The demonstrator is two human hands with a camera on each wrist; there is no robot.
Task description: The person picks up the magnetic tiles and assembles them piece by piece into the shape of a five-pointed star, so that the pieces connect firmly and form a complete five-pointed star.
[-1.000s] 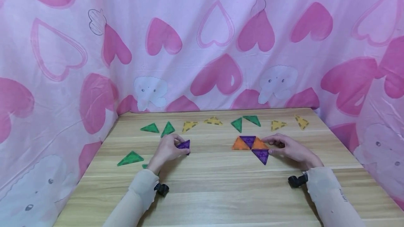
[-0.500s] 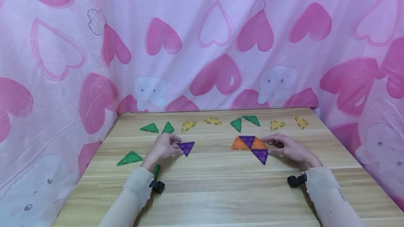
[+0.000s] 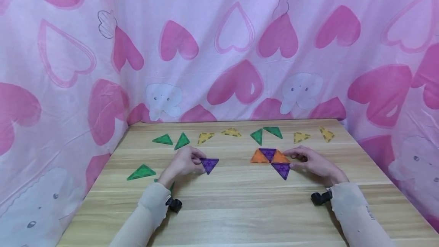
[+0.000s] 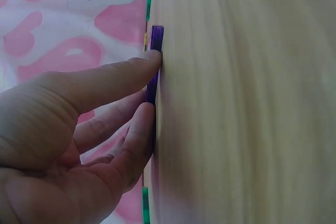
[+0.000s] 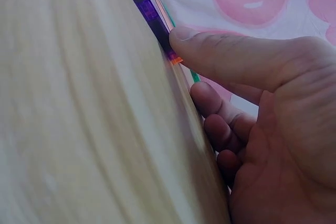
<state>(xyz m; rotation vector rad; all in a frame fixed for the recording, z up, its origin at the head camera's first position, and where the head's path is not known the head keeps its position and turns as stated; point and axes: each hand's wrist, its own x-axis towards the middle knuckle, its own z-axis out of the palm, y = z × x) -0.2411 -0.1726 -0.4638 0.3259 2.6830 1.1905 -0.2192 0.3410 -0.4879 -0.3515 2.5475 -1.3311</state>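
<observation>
My left hand [image 3: 185,161] pinches a purple triangle tile [image 3: 209,166] between thumb and fingers, left of centre. In the left wrist view this tile [image 4: 157,38] is seen edge-on, close along the tabletop. Right of centre lies a joined group of two orange and two purple triangle tiles. My right hand [image 3: 313,161] holds the group's right side, index finger at the right orange tile [image 3: 280,157] and thumb at the lower purple tile [image 3: 281,170]. Its other fingers curl in. In the right wrist view the thumb [image 5: 194,45] touches the purple tile's edge.
Along the back of the wooden table [image 3: 240,209] lie several green tiles [image 3: 183,141] and yellow tiles [image 3: 302,137]. A green tile [image 3: 141,172] lies to the left; another is partly hidden under my left wrist. A pink heart-patterned cloth [image 3: 236,83] hangs behind the table.
My left hand has turned its purple tile from tilted to point-forward towards me, and carried it slightly right and nearer. The right hand and the joined tiles have barely moved.
</observation>
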